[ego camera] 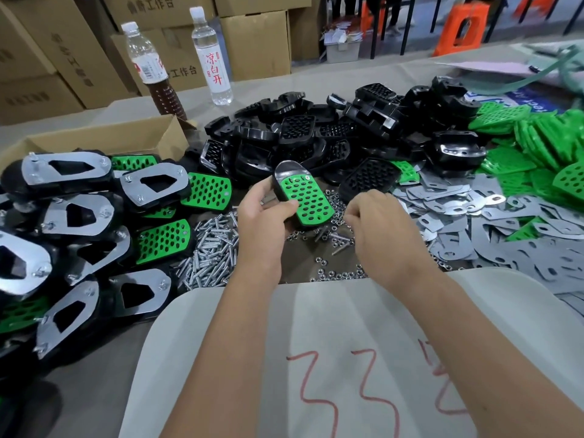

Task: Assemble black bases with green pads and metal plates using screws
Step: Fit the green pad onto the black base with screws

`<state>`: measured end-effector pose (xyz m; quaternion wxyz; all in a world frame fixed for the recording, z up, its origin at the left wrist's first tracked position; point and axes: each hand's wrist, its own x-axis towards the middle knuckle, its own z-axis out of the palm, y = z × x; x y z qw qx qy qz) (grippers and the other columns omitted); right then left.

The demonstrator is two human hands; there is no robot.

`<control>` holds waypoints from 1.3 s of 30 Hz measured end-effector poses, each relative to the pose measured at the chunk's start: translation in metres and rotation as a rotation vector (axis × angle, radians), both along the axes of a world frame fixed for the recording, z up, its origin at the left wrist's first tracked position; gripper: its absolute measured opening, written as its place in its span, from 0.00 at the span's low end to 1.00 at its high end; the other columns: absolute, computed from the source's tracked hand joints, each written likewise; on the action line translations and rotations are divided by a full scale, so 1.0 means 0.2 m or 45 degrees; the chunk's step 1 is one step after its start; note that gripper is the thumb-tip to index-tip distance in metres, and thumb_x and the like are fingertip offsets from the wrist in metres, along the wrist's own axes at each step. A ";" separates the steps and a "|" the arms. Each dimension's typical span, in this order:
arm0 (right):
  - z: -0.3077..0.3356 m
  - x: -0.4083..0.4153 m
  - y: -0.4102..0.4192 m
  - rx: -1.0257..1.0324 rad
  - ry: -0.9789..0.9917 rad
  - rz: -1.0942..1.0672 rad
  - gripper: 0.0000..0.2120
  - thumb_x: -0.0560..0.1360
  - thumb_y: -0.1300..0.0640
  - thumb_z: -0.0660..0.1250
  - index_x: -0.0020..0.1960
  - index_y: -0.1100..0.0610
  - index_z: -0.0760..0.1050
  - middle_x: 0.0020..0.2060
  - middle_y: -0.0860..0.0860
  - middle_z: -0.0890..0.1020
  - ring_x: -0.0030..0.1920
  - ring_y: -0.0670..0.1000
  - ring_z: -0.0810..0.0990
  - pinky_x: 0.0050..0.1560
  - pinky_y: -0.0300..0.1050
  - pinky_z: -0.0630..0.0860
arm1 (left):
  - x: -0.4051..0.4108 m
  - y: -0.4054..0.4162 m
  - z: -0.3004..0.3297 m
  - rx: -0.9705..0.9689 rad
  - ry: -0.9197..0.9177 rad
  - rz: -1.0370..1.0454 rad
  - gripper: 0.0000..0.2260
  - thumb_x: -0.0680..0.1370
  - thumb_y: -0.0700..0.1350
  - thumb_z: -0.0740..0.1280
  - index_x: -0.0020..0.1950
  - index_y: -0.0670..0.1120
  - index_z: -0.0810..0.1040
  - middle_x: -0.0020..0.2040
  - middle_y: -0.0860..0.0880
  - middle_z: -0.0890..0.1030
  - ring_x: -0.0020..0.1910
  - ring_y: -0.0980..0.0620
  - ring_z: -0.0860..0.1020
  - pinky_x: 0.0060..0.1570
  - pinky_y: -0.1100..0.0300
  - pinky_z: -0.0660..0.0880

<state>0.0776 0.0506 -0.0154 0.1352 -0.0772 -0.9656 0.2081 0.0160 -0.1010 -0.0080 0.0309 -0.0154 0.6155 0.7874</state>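
**Fitting a pad to a base: batch part-done, much stock left**

Head view. Holding one black base (286,181) w/ a green pad (308,200) seated on its face, the left hand (264,213) grips it from the side, thumb curled over the pad's near edge; unit is lifted just above the table, tilted away. One screw head (306,177) shows at the pad's far corner; no metal plate visible on this unit, its underside being hidden. Right hand (374,216) hovers over loose nuts (335,203) and screws (211,248), fingers curled down; whether it pinches a fastener cannot be told.

Progress (judged): approx. a dozen finished assemblies (79,216) lie heaped at left, plates up, bolts through. Remaining: a large pile of bare bases (316,137) beyond the hands, green pads (537,143) at far right, metal plates (474,222) spread at right. Current unit prob. needs more screws, then plate and nuts.
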 end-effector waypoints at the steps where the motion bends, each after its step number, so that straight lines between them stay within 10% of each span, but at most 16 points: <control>1: 0.00 0.00 0.01 -0.070 0.046 0.005 0.08 0.82 0.62 0.63 0.47 0.52 0.71 0.48 0.49 0.76 0.54 0.55 0.73 0.53 0.49 0.69 | 0.00 0.00 0.00 -0.009 0.001 -0.015 0.22 0.67 0.37 0.68 0.61 0.45 0.82 0.58 0.40 0.85 0.61 0.40 0.83 0.64 0.38 0.79; 6: -0.02 0.01 0.01 0.044 -0.047 0.202 0.10 0.79 0.46 0.71 0.50 0.52 0.75 0.51 0.49 0.72 0.54 0.53 0.69 0.59 0.48 0.68 | 0.00 -0.01 -0.01 -0.038 0.018 -0.009 0.21 0.72 0.33 0.66 0.64 0.42 0.82 0.59 0.38 0.85 0.62 0.38 0.82 0.64 0.36 0.78; 24: -0.03 0.00 -0.01 -0.126 0.113 0.120 0.08 0.83 0.53 0.66 0.46 0.53 0.73 0.44 0.48 0.76 0.49 0.53 0.75 0.52 0.53 0.72 | -0.02 -0.01 -0.03 -0.043 -0.002 0.000 0.18 0.78 0.28 0.63 0.61 0.44 0.83 0.57 0.39 0.86 0.59 0.39 0.84 0.61 0.37 0.80; 30: 0.05 0.05 0.08 -0.230 -0.291 0.467 0.14 0.70 0.45 0.80 0.49 0.48 0.79 0.49 0.46 0.73 0.51 0.40 0.70 0.49 0.29 0.64 | -0.02 -0.02 -0.03 -0.043 -0.003 0.004 0.18 0.77 0.29 0.63 0.58 0.46 0.84 0.56 0.39 0.86 0.58 0.39 0.84 0.60 0.38 0.81; 39: 0.02 0.02 0.05 -0.412 0.190 0.180 0.06 0.83 0.57 0.67 0.48 0.57 0.76 0.35 0.47 0.76 0.36 0.45 0.72 0.40 0.38 0.67 | -0.02 -0.01 -0.04 -0.065 0.024 -0.028 0.18 0.78 0.30 0.64 0.52 0.50 0.86 0.52 0.44 0.88 0.56 0.43 0.86 0.56 0.44 0.83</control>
